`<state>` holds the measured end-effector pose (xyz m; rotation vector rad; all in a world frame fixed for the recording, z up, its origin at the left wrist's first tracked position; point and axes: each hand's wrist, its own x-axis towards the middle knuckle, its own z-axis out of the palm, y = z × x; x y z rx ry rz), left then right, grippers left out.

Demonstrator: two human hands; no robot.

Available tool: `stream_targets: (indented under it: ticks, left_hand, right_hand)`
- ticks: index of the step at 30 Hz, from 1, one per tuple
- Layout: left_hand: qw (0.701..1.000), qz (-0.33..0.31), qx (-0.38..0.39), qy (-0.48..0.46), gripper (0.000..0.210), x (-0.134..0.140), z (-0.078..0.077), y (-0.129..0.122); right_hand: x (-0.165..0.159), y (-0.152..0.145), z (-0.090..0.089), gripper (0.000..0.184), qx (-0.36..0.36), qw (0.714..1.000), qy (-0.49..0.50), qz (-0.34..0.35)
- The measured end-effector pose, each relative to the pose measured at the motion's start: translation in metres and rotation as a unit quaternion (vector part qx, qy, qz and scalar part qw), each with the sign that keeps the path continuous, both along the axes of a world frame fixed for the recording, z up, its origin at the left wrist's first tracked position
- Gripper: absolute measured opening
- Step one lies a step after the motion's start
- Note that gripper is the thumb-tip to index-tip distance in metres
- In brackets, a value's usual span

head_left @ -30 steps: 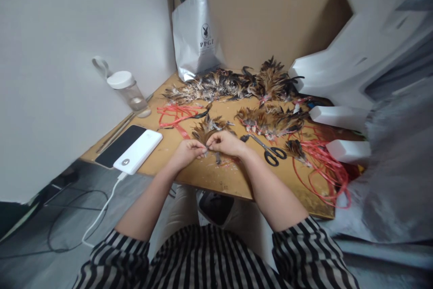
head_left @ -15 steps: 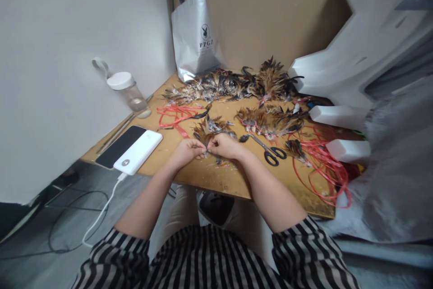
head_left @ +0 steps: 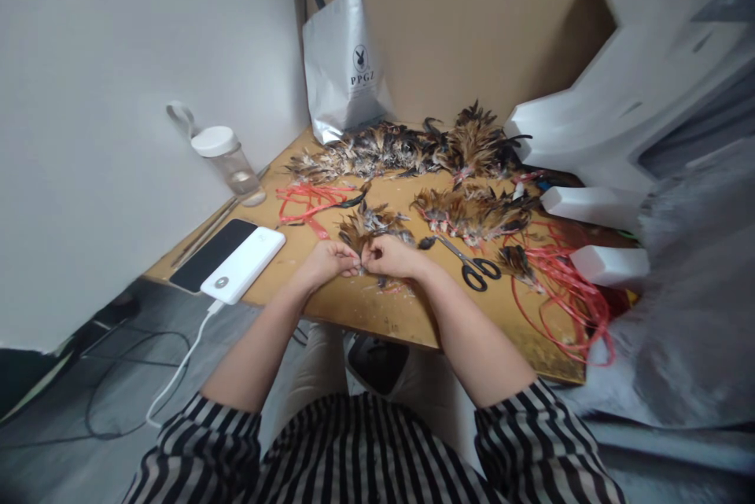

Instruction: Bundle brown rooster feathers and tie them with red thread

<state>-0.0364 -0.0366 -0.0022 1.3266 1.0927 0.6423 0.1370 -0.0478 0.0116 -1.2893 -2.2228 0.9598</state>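
Note:
My left hand (head_left: 331, 262) and my right hand (head_left: 389, 256) meet at the front of the table, thumbs and forefingers pinched together. Between their fingertips shows a small greyish bit of feather, partly hidden by the fingers. Just behind the hands lies a loose pile of brown and grey feathers (head_left: 369, 221). Scraps of feather and red bits are scattered below my right hand. To the right of that hand rest scissors (head_left: 472, 264) with black handles, blades pointing toward the pile.
Tied feather bundles (head_left: 472, 213) lie behind the scissors, and a long feather row (head_left: 383, 150) runs along the back. Red plastic string (head_left: 566, 292) tangles at right, more at left. A phone (head_left: 215, 252), power bank (head_left: 243, 264), bottle (head_left: 227, 162) and silver bag (head_left: 345, 68) stand around the table (head_left: 348, 311).
Both hands keep their pinch at nearly the same spot. The whole view has shifted very slightly; nothing on the table has visibly moved.

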Motion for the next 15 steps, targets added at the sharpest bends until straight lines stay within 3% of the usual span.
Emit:
stream_targets:
  ticks: [8, 15]
  left_hand:
    - [1.000, 0.012, 0.000, 0.014, 0.013, 0.0028, 0.0010, 0.0002]
    - [1.000, 0.014, -0.005, 0.016, 0.014, 0.0042, 0.0075, -0.0038]
  right_hand:
    - [0.0024, -0.0020, -0.0002, 0.018, -0.067, 0.997, 0.006, 0.048]
    - [0.0073, 0.0039, -0.0009, 0.018, -0.045, 0.998, 0.041, 0.007]
